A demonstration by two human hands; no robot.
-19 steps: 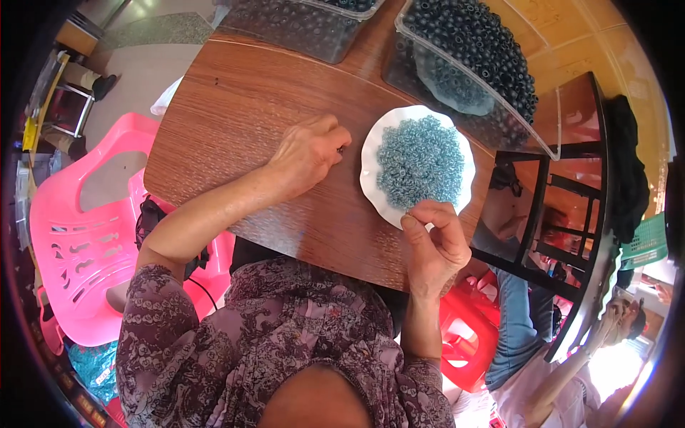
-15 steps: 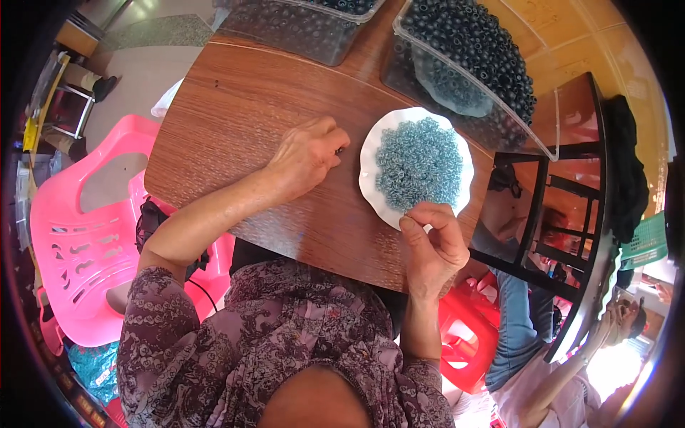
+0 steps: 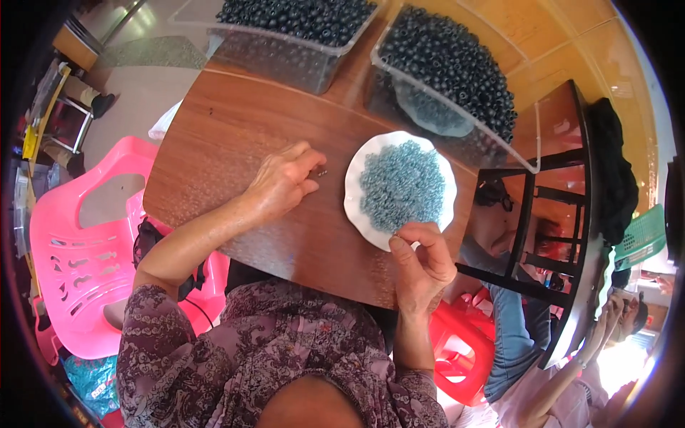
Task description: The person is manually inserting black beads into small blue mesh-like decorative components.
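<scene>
A white plate (image 3: 353,214) with a wavy rim stands on the brown wooden table (image 3: 235,128), heaped with small pale blue-green glassy beads (image 3: 403,185). Over its near rim my right hand (image 3: 424,265) has thumb and forefinger pinched together; whatever lies between them is too small to make out. To the left of the plate, my left hand (image 3: 280,184) rests low over the tabletop with its fingers bent inward. A tiny dark thing (image 3: 322,172) shows at its fingertips, too small to name.
Two clear plastic boxes of dark beads, one at the far left (image 3: 321,71) and one at the far right (image 3: 457,128), stand along the table's back. A pink chair (image 3: 68,250) is at left, a red stool (image 3: 467,349) at right. Another person's arm (image 3: 564,385) shows at lower right.
The whole view has shifted, so the plate and boxes sit lower in the picture. Both hands keep nearly the same pose; the tiny dark thing at my left fingertips shows more plainly.
</scene>
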